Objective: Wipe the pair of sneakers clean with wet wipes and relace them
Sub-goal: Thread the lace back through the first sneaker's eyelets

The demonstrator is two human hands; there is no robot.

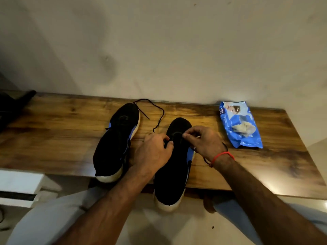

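Right sneaker (174, 167) lies toe toward the wall on the wooden tabletop (62, 138), heel overhanging the near edge, likely so the eyelets face up for lacing. Left hand (153, 152) and right hand (205, 142) both pinch the black lace (159, 119) over its tongue, fingers narrowly curled. Left sneaker (115, 142) sits just beside it; wet wipes pack (240, 124) lies well right.

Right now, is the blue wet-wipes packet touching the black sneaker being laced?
Apart. The head view shows bare wooden tabletop between the blue wet-wipes packet and the black sneaker both hands work on.
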